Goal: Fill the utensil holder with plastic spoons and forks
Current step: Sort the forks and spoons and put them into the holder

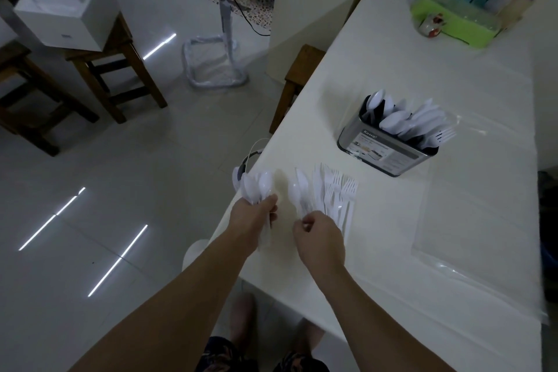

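A metal utensil holder (383,149) stands on the white table (453,75), holding several white plastic spoons and forks that lean to the right. Nearer me, a loose pile of white forks (336,193) lies on the table. My left hand (256,214) grips a bunch of white spoons (258,186) at the table's left edge, bowls pointing away from me. My right hand (320,235) pinches the handles of a few spoons (299,190) at the left side of the fork pile.
An empty clear plastic bag (471,220) lies flat on the table right of the pile. A green tray (453,21) with cups and bottles stands at the far end. Wooden stools, a white box (66,6) and a fan stand (226,39) are on the tiled floor to the left.
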Motion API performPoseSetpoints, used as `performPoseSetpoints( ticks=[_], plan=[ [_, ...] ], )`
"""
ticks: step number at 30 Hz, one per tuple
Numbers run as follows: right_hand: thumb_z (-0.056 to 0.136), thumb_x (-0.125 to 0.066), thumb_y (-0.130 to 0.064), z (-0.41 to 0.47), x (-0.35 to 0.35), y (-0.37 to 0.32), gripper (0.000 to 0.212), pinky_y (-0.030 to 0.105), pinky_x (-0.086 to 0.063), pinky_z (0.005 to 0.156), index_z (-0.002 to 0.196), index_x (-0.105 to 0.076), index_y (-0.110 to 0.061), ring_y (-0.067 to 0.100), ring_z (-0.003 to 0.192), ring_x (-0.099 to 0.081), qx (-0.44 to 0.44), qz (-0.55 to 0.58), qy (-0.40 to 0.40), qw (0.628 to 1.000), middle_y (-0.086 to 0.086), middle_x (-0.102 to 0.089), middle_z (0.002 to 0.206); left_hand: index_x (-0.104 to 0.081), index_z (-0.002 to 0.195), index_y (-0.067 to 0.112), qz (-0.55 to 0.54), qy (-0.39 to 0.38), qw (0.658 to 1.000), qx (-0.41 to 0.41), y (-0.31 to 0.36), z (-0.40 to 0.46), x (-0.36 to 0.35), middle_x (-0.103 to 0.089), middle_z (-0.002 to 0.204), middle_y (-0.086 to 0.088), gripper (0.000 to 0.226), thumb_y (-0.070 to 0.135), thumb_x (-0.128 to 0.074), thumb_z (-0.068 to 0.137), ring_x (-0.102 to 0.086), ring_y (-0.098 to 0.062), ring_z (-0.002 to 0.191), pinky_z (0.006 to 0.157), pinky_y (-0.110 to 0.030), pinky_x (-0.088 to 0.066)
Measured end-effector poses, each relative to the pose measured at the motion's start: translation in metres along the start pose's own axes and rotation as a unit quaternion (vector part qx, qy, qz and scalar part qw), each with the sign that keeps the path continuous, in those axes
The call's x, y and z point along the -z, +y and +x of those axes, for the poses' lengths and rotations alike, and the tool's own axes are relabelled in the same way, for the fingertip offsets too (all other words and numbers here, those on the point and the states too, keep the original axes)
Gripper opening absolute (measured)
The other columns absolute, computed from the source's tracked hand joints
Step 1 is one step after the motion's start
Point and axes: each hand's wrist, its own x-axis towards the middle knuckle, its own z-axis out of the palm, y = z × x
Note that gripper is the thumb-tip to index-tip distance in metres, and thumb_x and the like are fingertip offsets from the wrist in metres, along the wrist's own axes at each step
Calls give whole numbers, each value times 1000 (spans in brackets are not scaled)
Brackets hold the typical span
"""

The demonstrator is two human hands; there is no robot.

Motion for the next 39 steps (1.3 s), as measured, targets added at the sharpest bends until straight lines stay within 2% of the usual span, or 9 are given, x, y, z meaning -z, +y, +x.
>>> performPoseSetpoints(
  ticks=[8, 11, 17, 21, 26, 28, 30, 34, 39],
  plan=[
    [92, -58, -39, -12, -1, -23, 17, 23, -53, 72, 97, -63, -24, 5, 76, -61, 39, 103, -19, 994, -13, -65, 84, -71, 100, 6, 34, -53, 998, -9, 1, -4, -6, -74, 94, -14, 37, 32, -78, 74, -71, -31, 92, 87, -53, -56],
    [94, -58, -34, -13, 0, -24, 15, 15, -48, 72, 101, -65, -23, 2, 79, -61, 52, 120, -36, 991, -12, -65, 87, -70, 104, 6, 35, -81, 996, -18, 5, -6, -10, -74, 98, -13, 31, 25, -77, 81, -71, -29, 95, 90, -50, -56],
    [95, -55, -33, -10, 16, -18, 18, 10, -44, 70, 101, -70, -24, 2, 80, -61, 79, 120, -42, 989, -10, -70, 90, -72, 95, 2, 68, -86, 994, -20, 11, -7, -21, -75, 90, -15, 25, 26, -72, 86, -72, -29, 87, 83, -47, -58],
    [93, -55, -36, 7, 37, -16, 18, 9, -39, 64, 99, -67, -23, 8, 85, -63, 16, 158, -1, 987, -11, -68, 90, -71, 98, 4, 98, -143, 984, -45, 20, -11, -28, -72, 85, -18, 22, 24, -68, 90, -70, -25, 70, 67, -37, -56],
    [83, -67, -51, 36, 74, -26, 63, 19, -40, 79, 136, -47, -26, 12, 107, -58, -9, 225, -68, 972, -12, -55, 111, -73, 96, 5, 187, -231, 952, -75, 31, -18, -46, -70, 75, -14, 16, 17, -70, 87, -67, -23, 67, 62, -31, -54],
    [79, -71, -48, 48, 82, -25, 60, 20, -42, 75, 131, -51, -27, 15, 106, -59, 8, 210, -78, 974, -8, -60, 114, -72, 98, 5, 210, -260, 939, -83, 35, -18, -55, -70, 79, -18, 16, 17, -69, 87, -67, -26, 70, 66, -34, -56],
    [77, -73, -41, 58, 88, -23, 45, 20, -45, 68, 118, -60, -26, 16, 93, -63, 12, 214, -69, 974, -3, -67, 104, -72, 96, 5, 209, -272, 936, -84, 38, -19, -62, -69, 78, -18, 15, 16, -70, 87, -65, -27, 70, 68, -35, -55],
    [80, -72, -36, 70, 100, -19, 34, 34, -56, 76, 109, -62, -22, 16, 83, -67, -16, 252, -52, 966, 2, -67, 95, -69, 95, 5, 208, -287, 932, -74, 47, -21, -74, -67, 77, -13, 14, 16, -70, 87, -64, -23, 69, 66, -31, -55],
    [78, -67, -34, 83, 108, -13, 26, 31, -48, 58, 94, -62, -15, 17, 66, -61, -34, 303, -78, 949, 11, -69, 89, -66, 113, 10, 173, -323, 929, -54, 53, -17, -80, -71, 98, -17, 25, 24, -66, 92, -67, -24, 76, 69, -34, -54]
  ],
)
